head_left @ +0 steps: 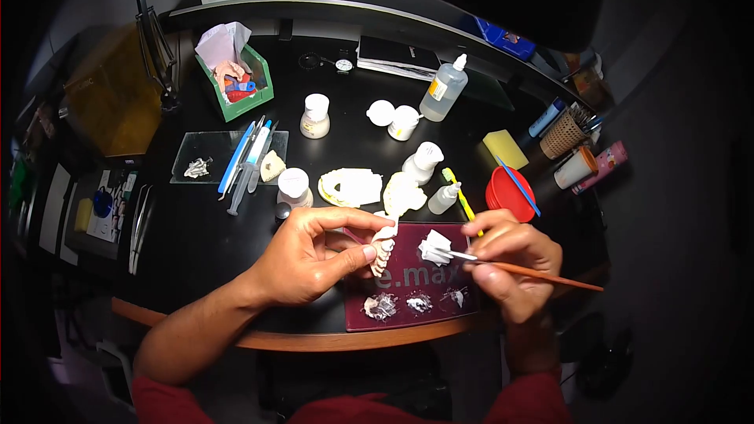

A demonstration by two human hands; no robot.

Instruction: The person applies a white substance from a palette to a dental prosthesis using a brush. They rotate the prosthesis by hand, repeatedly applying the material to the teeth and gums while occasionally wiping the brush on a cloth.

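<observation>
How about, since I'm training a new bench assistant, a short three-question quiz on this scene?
1. Multiple choice: what is the right hand holding?
A) A yellow toothbrush
B) A thin tool with an orange-brown handle
C) A white-capped bottle
2. True or false: a blue stick lies across the red bowl.
3. Count: how many separate patches of material form the row along the near side of the maroon plate?

Key: 1. B. 2. True. 3. Three.
</observation>
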